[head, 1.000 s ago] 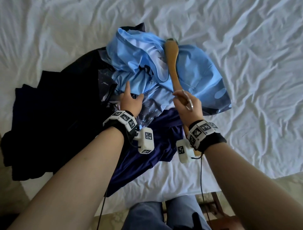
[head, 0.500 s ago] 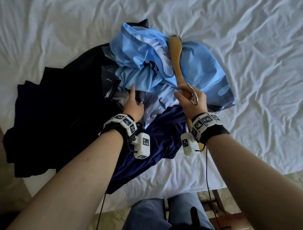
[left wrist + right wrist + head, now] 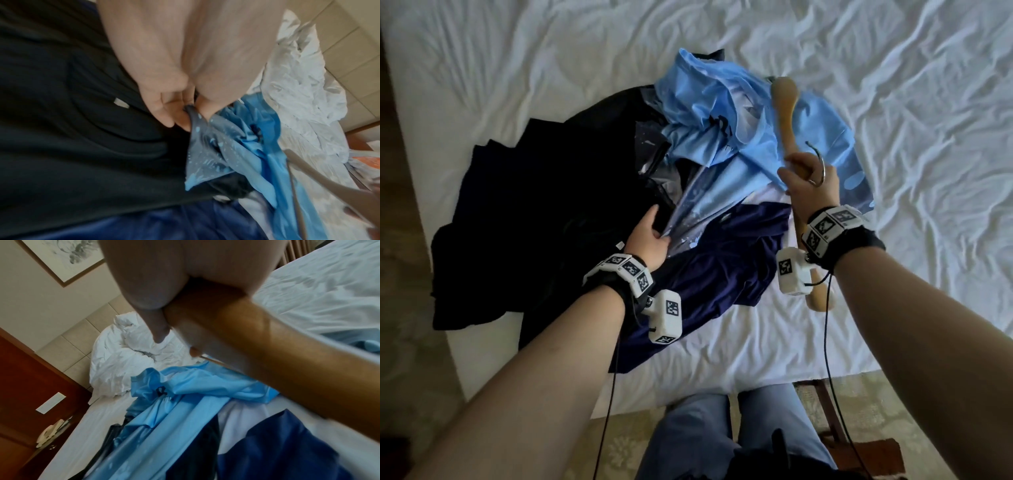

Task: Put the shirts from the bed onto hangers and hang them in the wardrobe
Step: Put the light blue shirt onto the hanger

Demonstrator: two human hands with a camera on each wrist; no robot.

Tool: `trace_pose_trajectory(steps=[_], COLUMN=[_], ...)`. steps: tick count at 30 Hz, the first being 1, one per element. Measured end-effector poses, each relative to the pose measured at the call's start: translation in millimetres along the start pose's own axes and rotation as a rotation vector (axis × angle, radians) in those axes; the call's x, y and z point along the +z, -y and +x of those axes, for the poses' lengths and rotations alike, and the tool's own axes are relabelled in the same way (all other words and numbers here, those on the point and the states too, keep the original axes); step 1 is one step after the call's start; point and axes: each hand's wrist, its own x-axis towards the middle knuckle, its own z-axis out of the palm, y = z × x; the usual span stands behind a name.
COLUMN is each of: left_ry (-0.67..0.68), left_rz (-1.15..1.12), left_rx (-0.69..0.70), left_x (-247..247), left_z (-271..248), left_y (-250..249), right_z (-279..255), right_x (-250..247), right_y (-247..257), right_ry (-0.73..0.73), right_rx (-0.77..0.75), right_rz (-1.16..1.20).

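A pile of shirts lies on the white bed point(image 3: 893, 85): a light blue shirt point(image 3: 709, 113) on top, a black shirt point(image 3: 544, 205) to the left, a navy shirt point(image 3: 729, 260) at the front. My left hand point(image 3: 650, 233) pinches a grey-blue speckled edge of the light blue shirt point(image 3: 203, 154), pulled taut toward me. My right hand point(image 3: 808, 174) grips a wooden hanger point(image 3: 787, 113) at its middle, above the pile, with the metal hook point(image 3: 820, 164) curving over my knuckles. In the right wrist view the hanger point(image 3: 267, 340) fills the frame beside the light blue shirt point(image 3: 195, 386).
The bed's left edge point(image 3: 424, 219) and front edge border patterned carpet. A wooden piece of furniture point(image 3: 859, 448) stands by my legs point(image 3: 705, 438) at the front. A crumpled white duvet point(image 3: 123, 344), a dark wooden door point(image 3: 24, 395) and a framed picture point(image 3: 68, 256) lie beyond the pile.
My left hand took hold of the light blue shirt's edge and drew it toward me and left. My right hand lifted the hanger up and slightly right.
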Motion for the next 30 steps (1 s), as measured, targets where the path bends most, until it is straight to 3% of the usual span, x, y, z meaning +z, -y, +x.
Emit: trace_pose_trajectory(steps=[5, 8, 10, 11, 15, 20, 24, 26, 30], left_ry=[-0.324, -0.585, -0.68, -0.695, -0.574, -0.318, -0.178, -0.207, -0.296], left_rz=[-0.045, -0.022, 0.04, 0.067, -0.079, -0.439, -0.502, -0.551, -0.437], left_rx=[-0.107, -0.325, -0.5, -0.49, -0.123, 0.053, 0.032, -0.024, -0.118], left_x=[-59, -93, -101, -98, -53, 15, 42, 48, 45], left_z=[-36, -59, -66, -63, -33, 8, 42, 53, 65], left_y=[63, 101, 106, 102, 49, -47, -90, -100, -96], right_z=[-29, -40, -42, -42, -42, -31, -19, -12, -2], right_x=[10, 19, 23, 25, 22, 1, -17, -25, -34], right_y=[24, 36, 38, 36, 25, -1, -15, -26, -46], right_ry=[-0.031, -0.01, 0.021, 0.036, 0.085, 0.072, 0.101, 0.12, 0.136], right_rx=[-0.019, -0.055, -0.085, -0.092, -0.062, -0.09, -0.102, -0.079, -0.006], right_rz=[0.025, 0.063, 0.054, 0.057, 0.09, 0.037, 0.028, -0.002, -0.037])
